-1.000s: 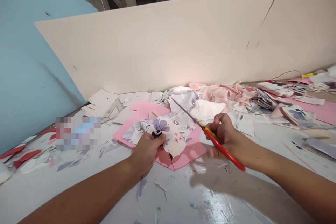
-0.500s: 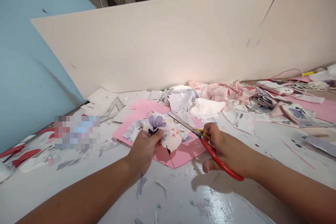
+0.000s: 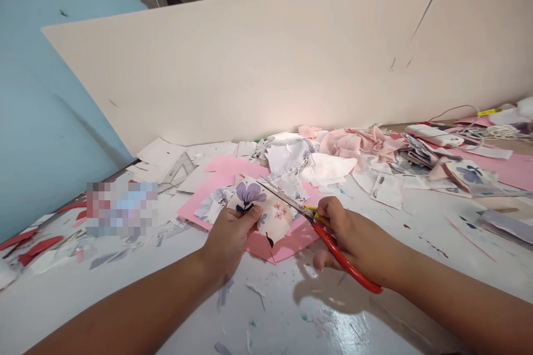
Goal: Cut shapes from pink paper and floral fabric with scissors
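Floral fabric scrap (image 3: 260, 205) pinched in left hand (image 3: 230, 238), held just above pink sheet (image 3: 291, 239); scissors (image 3: 343, 256) clenched in right hand (image 3: 358, 241), long axis slanting up-left, blades lying across scrap, nearer right hand.

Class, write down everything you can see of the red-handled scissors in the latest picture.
The scissors have long, narrow blades of grey, steel-like metal, a yellow section near the pivot and a long, glossy red grip. The right hand closes around the grip. The blades slant up and to the left, across the top of the floral fabric, above the pink card.
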Available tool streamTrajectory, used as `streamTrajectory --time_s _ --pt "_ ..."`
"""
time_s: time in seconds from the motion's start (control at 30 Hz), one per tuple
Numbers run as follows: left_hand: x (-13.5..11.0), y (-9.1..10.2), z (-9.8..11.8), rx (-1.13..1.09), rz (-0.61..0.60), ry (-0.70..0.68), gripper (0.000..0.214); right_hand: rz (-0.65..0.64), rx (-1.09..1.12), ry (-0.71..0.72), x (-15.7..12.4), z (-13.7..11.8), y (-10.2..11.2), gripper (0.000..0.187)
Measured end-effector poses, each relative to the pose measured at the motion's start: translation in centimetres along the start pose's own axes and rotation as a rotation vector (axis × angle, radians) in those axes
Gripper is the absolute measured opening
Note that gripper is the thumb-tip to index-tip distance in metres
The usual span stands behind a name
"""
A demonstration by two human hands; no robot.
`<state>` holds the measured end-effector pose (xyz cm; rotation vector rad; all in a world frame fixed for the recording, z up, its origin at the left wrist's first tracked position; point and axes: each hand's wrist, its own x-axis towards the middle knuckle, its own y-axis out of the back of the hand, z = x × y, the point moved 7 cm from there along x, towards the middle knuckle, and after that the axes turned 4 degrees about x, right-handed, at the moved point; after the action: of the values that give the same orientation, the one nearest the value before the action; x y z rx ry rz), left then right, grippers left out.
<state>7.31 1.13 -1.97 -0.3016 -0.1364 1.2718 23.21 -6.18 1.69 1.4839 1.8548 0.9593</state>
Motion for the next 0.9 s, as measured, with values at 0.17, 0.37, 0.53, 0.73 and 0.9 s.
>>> streamTrajectory --time_s 0.17,0.37,0.53,0.73,0.9 --pt "-0.1 0.2 -0.4 0.045 0.003 0.024 0.017 -0.041 0.052 0.006 -0.1 -0.2 -0.3 0.029" --pt "0.1 0.7 -1.0 0.134 -0.012 0.037 0.022 -0.069 0.06 0.016 -0.2 -0.3 -0.5 0.027" --pt "0.1 0.7 -1.1 0.142 -0.02 0.032 0.023 -0.066 0.053 0.014 0.0 -0.4 -0.5 0.027" --pt "0.1 0.3 -0.8 0.099 -0.028 0.019 0.02 -0.045 0.033 0.015 0.1 -0.3 -0.6 0.027" --pt "-0.1 0.2 -0.7 0.098 -0.015 0.049 0.02 -0.042 0.011 0.008 0.0 -0.2 -0.5 0.028"
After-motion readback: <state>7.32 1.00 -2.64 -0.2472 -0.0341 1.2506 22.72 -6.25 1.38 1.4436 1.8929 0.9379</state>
